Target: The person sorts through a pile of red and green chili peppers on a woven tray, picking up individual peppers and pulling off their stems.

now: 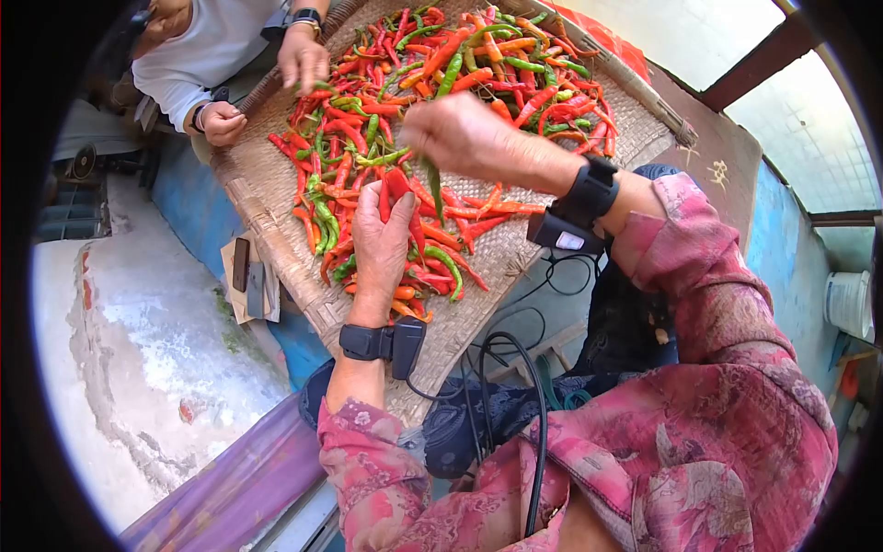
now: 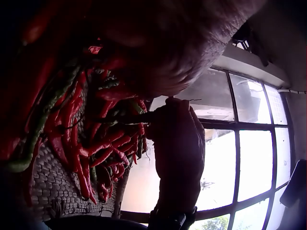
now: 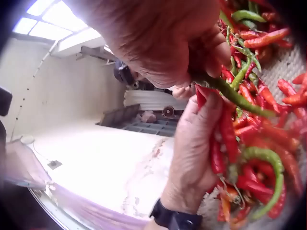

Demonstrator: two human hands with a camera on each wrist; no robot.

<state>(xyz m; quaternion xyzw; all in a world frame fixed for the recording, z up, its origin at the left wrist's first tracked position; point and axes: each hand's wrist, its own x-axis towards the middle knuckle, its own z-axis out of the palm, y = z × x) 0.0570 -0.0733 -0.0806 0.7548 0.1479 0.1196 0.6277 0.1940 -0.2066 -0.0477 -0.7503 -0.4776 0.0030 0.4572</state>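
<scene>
Red, orange and green chili peppers (image 1: 349, 138) lie heaped on a woven mat tray (image 1: 276, 198). My left hand (image 1: 379, 248) grips a few red peppers (image 3: 228, 132) between thumb and fingers, low over the near part of the heap. Above and to the right of it, my right hand (image 1: 469, 138) pinches a dark green pepper (image 3: 237, 98) that hangs down from its curled fingers. In the right wrist view the two hands are close together, the green pepper just above the red ones. The right fingertips are partly hidden.
Across the tray's far left corner, another person's hands (image 1: 303, 60) are at the heap and the tray's edge. Black cables (image 1: 538, 405) hang near my lap. A white bucket (image 1: 848, 304) stands at the right, and windows (image 2: 254, 163) lie beyond.
</scene>
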